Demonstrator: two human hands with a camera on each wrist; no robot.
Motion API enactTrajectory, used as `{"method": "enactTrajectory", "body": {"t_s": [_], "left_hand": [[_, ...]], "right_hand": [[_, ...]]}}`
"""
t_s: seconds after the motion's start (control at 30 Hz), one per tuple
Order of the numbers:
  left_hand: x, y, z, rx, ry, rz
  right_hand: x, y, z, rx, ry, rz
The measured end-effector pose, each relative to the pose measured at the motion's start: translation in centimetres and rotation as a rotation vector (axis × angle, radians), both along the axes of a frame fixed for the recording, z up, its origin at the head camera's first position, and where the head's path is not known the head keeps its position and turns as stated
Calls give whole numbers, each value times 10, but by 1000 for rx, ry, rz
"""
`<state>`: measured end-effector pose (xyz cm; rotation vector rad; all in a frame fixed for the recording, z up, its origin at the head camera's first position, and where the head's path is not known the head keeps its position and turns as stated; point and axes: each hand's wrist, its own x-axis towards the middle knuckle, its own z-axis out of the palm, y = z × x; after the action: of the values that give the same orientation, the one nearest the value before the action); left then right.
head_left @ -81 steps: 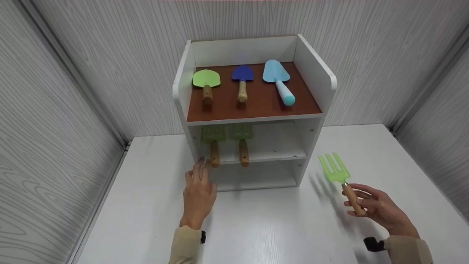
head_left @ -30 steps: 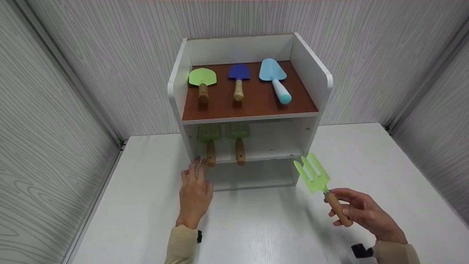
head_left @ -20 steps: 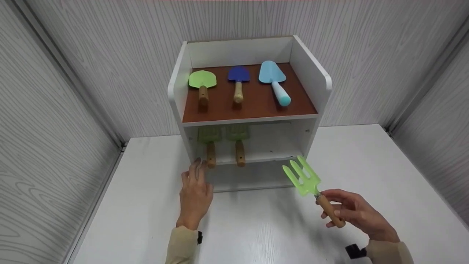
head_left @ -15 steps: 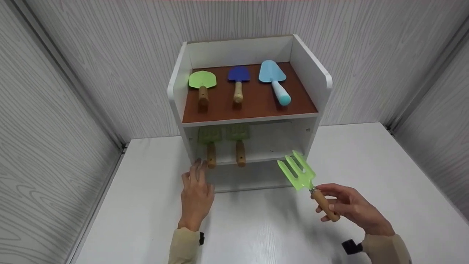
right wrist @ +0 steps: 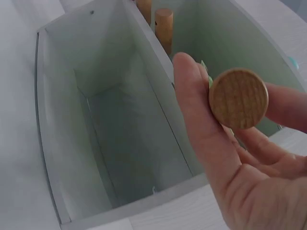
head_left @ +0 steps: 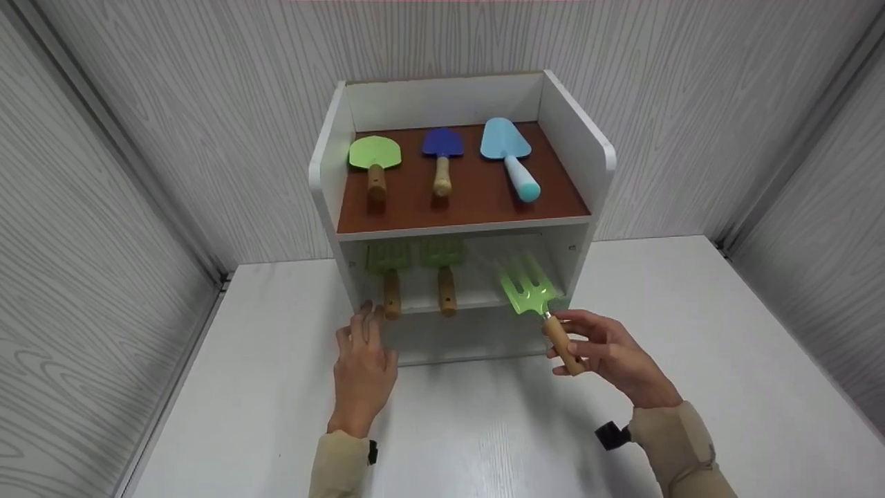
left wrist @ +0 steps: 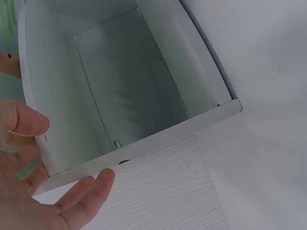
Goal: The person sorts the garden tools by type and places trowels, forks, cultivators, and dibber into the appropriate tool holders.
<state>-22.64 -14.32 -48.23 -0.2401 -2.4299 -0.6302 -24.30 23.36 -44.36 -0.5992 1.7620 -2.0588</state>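
Observation:
In the head view my right hand (head_left: 612,353) holds a green hand fork by its wooden handle (head_left: 563,344), between thumb and fingers. The fork's tines (head_left: 525,280) point into the right part of the middle level of a white shelf unit (head_left: 463,225). Two more green forks lie on that level, with wooden handles (head_left: 392,294) jutting past its edge. In the right wrist view the held handle's round end (right wrist: 239,98) faces the camera. My left hand (head_left: 363,377) rests its fairly straight fingers at the unit's left side panel; the left wrist view shows fingertips (left wrist: 103,184) outside that panel.
On the brown top level lie a green trowel (head_left: 375,153), a dark blue trowel (head_left: 442,144) and a light blue scoop (head_left: 506,142). Raised side walls (head_left: 577,128) flank them. The unit stands on a white table (head_left: 442,429), with grained panels behind and at both sides.
My right hand has carried the green fork left and forward, from beside the unit to the middle level's opening. The left hand stays at the left panel. The head view has shifted slightly.

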Motion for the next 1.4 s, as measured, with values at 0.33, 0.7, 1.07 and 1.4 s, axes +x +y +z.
{"method": "enactTrajectory", "body": {"t_s": [0.33, 0.7, 1.07, 1.4], "left_hand": [[0, -1, -2, -12, 13, 9], [1, -1, -1, -24, 17, -2], [0, -1, -3, -26, 28, 1], [0, 0, 0, -14, 4, 13]], "right_hand": [[-19, -25, 14, -53, -92, -126], [-30, -47, 31, 10, -101, -229], [-41, -60, 38, 109, -125, -306], [-44, -73, 47, 285, -25, -379]]}}
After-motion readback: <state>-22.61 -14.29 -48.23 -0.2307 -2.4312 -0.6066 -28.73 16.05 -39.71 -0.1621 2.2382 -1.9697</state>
